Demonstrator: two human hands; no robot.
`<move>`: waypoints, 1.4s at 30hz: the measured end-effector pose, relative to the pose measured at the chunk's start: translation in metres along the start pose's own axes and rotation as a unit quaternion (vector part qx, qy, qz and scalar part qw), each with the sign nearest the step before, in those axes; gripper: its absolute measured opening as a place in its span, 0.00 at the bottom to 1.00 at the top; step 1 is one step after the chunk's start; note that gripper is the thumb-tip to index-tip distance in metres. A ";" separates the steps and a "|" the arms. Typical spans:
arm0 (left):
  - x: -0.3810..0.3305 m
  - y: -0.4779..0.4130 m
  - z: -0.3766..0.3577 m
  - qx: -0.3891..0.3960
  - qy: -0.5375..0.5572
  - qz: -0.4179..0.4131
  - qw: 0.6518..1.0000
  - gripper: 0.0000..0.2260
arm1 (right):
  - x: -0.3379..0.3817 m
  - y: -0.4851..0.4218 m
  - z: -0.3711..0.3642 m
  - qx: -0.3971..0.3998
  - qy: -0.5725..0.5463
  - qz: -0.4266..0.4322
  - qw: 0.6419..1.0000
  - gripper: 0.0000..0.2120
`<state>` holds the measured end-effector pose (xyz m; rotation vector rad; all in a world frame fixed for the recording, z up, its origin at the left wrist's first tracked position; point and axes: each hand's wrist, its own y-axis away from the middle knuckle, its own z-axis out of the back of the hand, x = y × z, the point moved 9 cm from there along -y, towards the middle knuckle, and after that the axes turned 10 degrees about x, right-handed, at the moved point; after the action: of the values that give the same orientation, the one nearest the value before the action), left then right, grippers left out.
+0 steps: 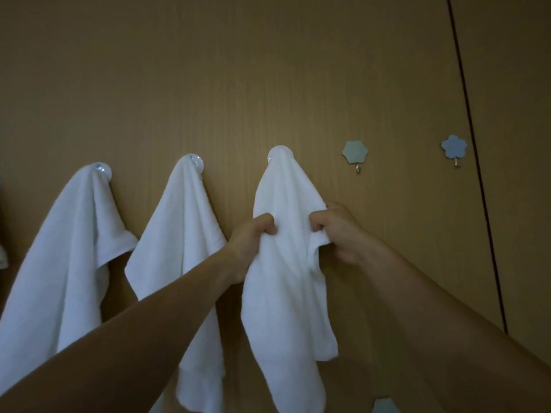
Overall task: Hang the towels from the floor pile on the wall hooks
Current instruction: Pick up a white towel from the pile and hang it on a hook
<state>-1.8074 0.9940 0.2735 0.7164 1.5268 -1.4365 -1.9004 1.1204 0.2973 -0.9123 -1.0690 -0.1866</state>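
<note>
Reaching up from the bottom corners of the frame to its centre, both hands are closed on cloth. The left hand [253,234] and the right hand [337,231] each pinch a bunch of a white terry towel [283,293], one at either edge and level with each other, apparently to spread and settle it so that it drapes evenly. The towel's top is caught over a round clear plastic hook [279,152] just above the hands, and its length hangs down to the bottom edge of the frame. Left of centre, a second white towel [182,234] hangs from a similar hook, and at far left a third white towel [68,248] does the same. To the right of the hands two hooks stand bare: a pale green six-sided hook [354,152] and, further right, a blue flower-shaped hook [453,147], likely meant for towels to come. All are fixed to a tan wood-grain wall panel [268,70]. The floor pile is out of view.
</note>
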 end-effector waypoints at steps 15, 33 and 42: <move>-0.026 0.025 0.009 -0.202 -0.423 -0.214 0.857 0.29 | 0.006 0.028 0.006 -0.204 0.397 0.121 0.886 0.21; 0.028 0.080 -0.025 -0.062 -0.622 -0.199 0.755 0.37 | -0.034 0.127 -0.033 -0.197 0.393 0.014 0.898 0.26; 0.076 0.162 -0.057 0.025 -0.616 -0.204 0.760 0.33 | -0.062 0.278 -0.063 -0.228 0.460 -0.173 0.841 0.28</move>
<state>-1.7115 1.0633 0.1278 -0.5856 0.5535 -1.6856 -1.7390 1.2339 0.0826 -0.8751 -0.2543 -1.1081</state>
